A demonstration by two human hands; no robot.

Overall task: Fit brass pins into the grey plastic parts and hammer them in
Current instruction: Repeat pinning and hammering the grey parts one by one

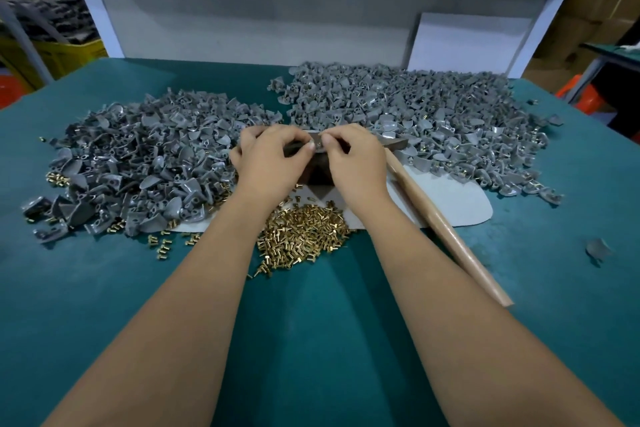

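Landmark: loose heap of small brass pins (304, 229) on the teal-covered worktop (311, 340).
Left hand (272, 158): just beyond the pin heap, fingers curled, pinching one small grey plastic part (318, 143) at the fingertips.
Right hand (356, 156): beside the left, thumb and forefinger pinched against the same part; whether a pin sits between them is too small to tell.
Under the hands: a dark block (318, 173), mostly hidden.
Left of pin heap: pile of grey plastic parts (145, 163).
Beyond and right: larger grey pile (415, 114), brass specks showing in it.
Right of pin heap: wooden-handled hammer (446, 229); head partly covered by the right hand.
Beneath: pale mat (450, 198), edges buried.
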